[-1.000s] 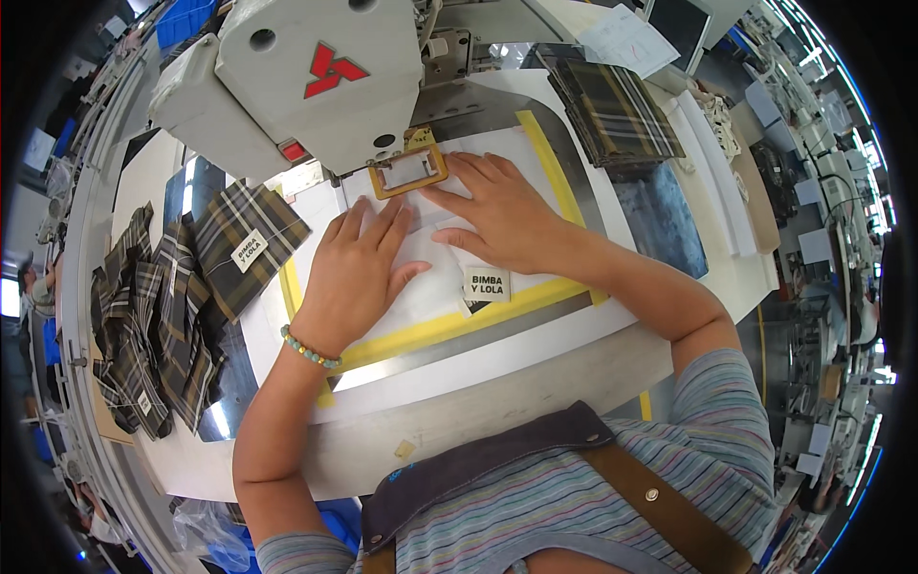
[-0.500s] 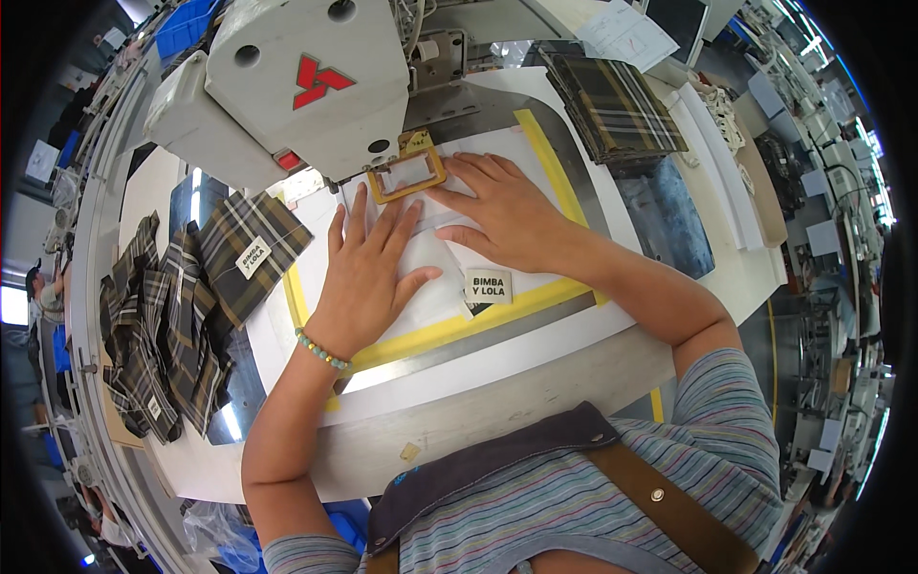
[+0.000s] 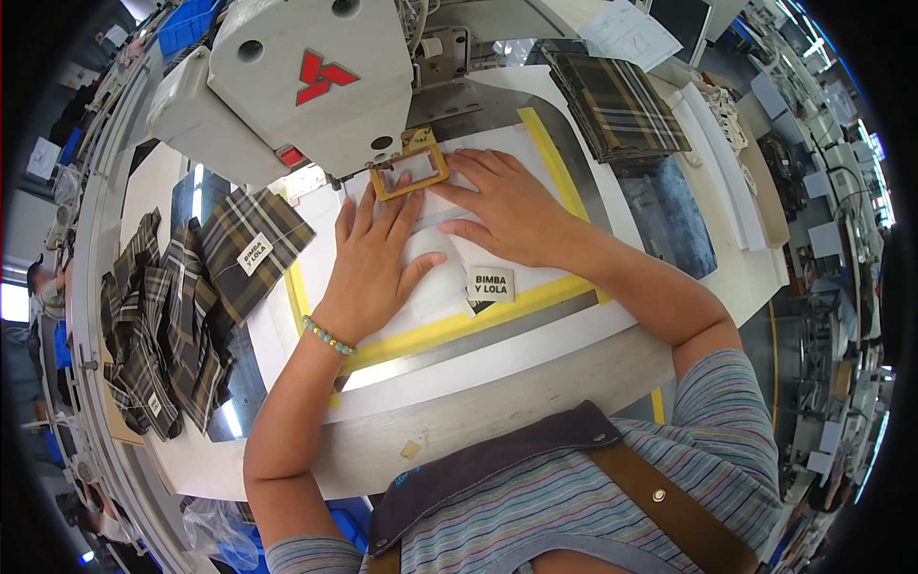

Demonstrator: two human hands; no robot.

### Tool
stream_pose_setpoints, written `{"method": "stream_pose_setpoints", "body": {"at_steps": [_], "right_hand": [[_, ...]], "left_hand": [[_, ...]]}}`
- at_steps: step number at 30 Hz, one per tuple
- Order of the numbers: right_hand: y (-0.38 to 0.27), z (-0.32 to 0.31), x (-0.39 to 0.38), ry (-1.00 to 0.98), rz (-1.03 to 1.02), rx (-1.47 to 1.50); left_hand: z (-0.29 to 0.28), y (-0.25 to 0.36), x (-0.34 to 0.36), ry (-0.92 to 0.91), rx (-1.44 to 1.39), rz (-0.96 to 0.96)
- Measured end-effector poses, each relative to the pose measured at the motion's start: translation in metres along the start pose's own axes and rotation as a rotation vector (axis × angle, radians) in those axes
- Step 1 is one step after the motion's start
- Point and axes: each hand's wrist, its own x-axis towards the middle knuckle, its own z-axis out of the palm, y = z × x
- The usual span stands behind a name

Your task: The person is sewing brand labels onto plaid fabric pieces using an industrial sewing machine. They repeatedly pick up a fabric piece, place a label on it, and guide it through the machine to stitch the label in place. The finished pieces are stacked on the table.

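Just ahead of the fingertips: a yellow frame [image 3: 441, 165] sits beside the machine head [image 3: 316, 105], a fingertip showing within its window.
Left hand [image 3: 368, 263]: fingers nearly flat and a little spread, thumb held away, nothing pinched; they have slid forward in the last second, from short of the near rim to one tip inside it.
Right hand [image 3: 512, 210]: almost unmoved, fingers reaching along the frame's right side, thumb apart from the forefinger, clamped on nothing.
White sheet [image 3: 421, 298]: under both hands' fingers, edged with yellow tape [image 3: 557, 163].
White label [image 3: 491, 284]: right of the left thumb, overlapping a darker piece, seemingly undisturbed.
Plaid piece [image 3: 237, 218]: left of the left fingers, beside a plaid heap [image 3: 143, 340].
Plaid stack [image 3: 626, 105]: beyond the right fingers, to their right.
Meaning of the shift: probably a fine adjustment within the frame by the left fingers while the right hand steadies; what lies beneath that fingertip, I cannot tell.
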Motion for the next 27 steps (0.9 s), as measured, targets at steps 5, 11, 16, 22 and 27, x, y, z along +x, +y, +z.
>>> {"method": "stream_pose_setpoints", "body": {"at_steps": [5, 11, 16, 22, 27], "right_hand": [[0.01, -0.01, -0.004, 0.037, -0.01, -0.037], [0.058, -0.109, -0.022, 0.008, 0.288, -0.174], [0.109, -0.138, -0.082, 0.068, 0.377, -0.426], [0.118, -0.131, -0.087, -0.017, 0.434, -0.309], [0.108, -0.133, -0.088, 0.035, 0.386, -0.292]], "left_hand": [[-0.001, 0.003, 0.004, -0.013, -0.012, -0.013], [-0.006, 0.002, -0.005, 0.032, 0.027, 0.019], [-0.012, 0.018, -0.006, -0.047, -0.091, 0.053], [-0.007, 0.033, -0.008, -0.074, -0.201, 0.25], [-0.009, 0.032, -0.008, -0.057, -0.321, 0.225]]}}
